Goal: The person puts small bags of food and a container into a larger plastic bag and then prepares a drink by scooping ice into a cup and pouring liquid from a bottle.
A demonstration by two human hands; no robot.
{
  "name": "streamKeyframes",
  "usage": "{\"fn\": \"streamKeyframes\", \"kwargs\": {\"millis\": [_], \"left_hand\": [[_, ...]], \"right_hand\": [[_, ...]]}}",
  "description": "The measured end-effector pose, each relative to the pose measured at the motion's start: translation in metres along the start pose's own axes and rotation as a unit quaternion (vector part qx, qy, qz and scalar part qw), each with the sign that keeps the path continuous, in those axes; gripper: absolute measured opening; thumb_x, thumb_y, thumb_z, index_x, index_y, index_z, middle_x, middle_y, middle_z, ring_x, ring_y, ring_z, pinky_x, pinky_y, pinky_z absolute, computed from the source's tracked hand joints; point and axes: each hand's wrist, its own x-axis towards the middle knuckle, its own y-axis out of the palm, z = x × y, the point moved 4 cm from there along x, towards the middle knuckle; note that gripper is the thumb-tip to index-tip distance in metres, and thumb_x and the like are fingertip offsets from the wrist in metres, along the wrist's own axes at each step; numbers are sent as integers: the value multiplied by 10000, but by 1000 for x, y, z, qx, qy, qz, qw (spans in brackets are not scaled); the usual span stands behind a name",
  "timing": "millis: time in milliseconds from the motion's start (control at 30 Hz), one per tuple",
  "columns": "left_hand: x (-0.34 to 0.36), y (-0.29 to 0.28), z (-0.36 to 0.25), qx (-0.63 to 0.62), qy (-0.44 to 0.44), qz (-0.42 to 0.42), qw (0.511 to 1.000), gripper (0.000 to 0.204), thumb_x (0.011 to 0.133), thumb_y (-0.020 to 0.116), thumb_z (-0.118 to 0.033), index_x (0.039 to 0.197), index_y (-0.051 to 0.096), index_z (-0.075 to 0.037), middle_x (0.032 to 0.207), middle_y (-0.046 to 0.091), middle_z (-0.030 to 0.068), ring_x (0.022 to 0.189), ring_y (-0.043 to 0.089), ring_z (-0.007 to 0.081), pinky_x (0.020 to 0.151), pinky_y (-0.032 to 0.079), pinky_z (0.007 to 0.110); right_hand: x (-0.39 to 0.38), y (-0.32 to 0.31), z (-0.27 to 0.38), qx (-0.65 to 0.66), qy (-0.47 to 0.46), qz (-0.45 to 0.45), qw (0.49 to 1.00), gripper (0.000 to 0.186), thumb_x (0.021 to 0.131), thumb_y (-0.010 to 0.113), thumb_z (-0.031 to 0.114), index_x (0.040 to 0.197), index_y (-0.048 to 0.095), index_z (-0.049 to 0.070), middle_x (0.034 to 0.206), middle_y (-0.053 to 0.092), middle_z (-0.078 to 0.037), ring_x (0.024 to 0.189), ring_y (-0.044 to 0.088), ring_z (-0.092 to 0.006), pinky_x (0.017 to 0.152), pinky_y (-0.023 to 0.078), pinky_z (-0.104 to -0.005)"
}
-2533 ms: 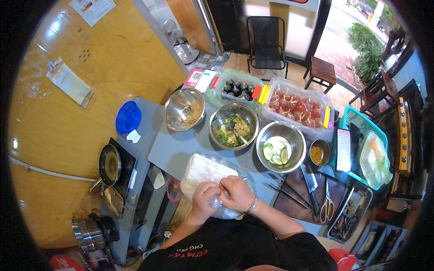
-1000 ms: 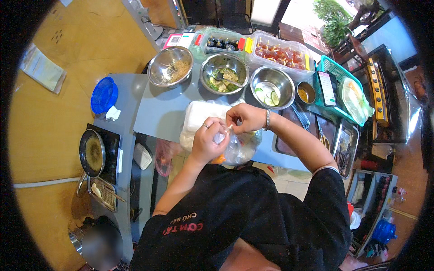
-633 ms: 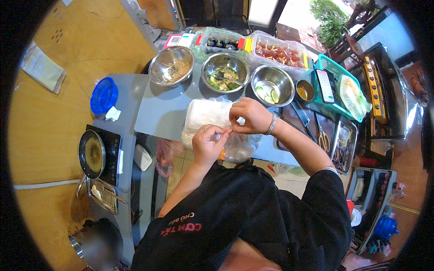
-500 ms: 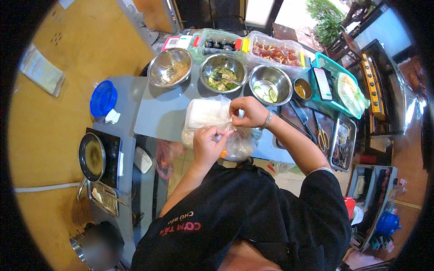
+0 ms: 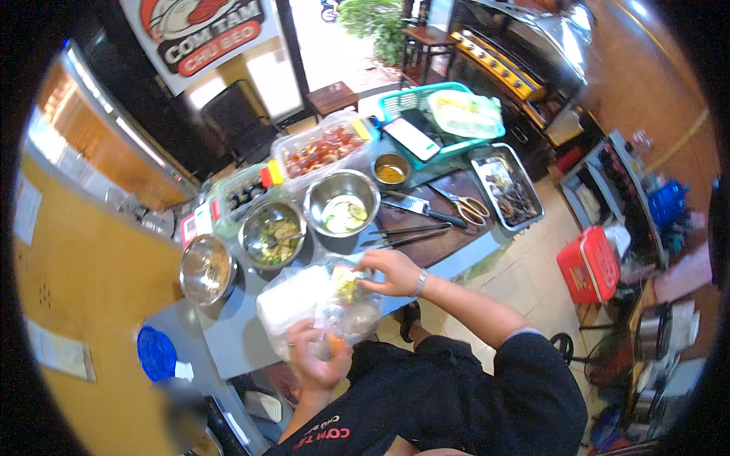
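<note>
A clear plastic bag (image 5: 355,318) hangs at the table's front edge, spread between my hands. In it lie a white takeaway box (image 5: 287,298), a yellow-green item (image 5: 344,284) and something orange (image 5: 334,343), both too blurred to name. My right hand (image 5: 391,272) has its fingers closed on the bag's far right rim, beside the yellow-green item. At the near left side, my left hand (image 5: 321,359) is curled round the bag's edge, somewhat smeared by motion.
Steel bowls (image 5: 342,204) line the table's far side. To the right, a cutting board (image 5: 449,205) carries tongs (image 5: 414,234), a grater (image 5: 407,202) and scissors (image 5: 464,205). Beyond are a metal tray (image 5: 508,186), a green basket (image 5: 403,99) and a tub of red-brown items (image 5: 323,152).
The view has swung to the right. My hands, which were pinching the bag's plastic close together, are now apart, and the bag's opening is spread wider, with the yellow-green item showing.
</note>
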Motion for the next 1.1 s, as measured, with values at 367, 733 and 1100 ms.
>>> {"fn": "streamKeyframes", "kwargs": {"millis": [367,733,1100], "left_hand": [[-272,290,28,-21,-143,849,508,752,843,448,-706,1093,645,-24,1091,652,159,1020,617,278,877,459,363],[-348,534,-187,69,207,918,331,740,842,439,-651,1260,581,-57,1194,602,248,1134,568,380,938,446,420],[-373,774,-354,9,320,898,301,581,892,440,-527,1216,591,-70,1138,632,207,1089,587,361,928,456,439]], "right_hand": [[-588,60,-86,-43,620,-26,783,326,807,620,381,879,684,69,795,678,-167,750,664,-330,687,530,-408],[-807,-11,-139,101,705,-218,667,371,806,670,408,992,681,87,942,694,-127,892,664,-276,806,521,-379],[-947,-140,-356,262,705,-392,530,315,815,668,337,941,681,49,775,673,-105,694,642,-206,684,521,-313]]}}
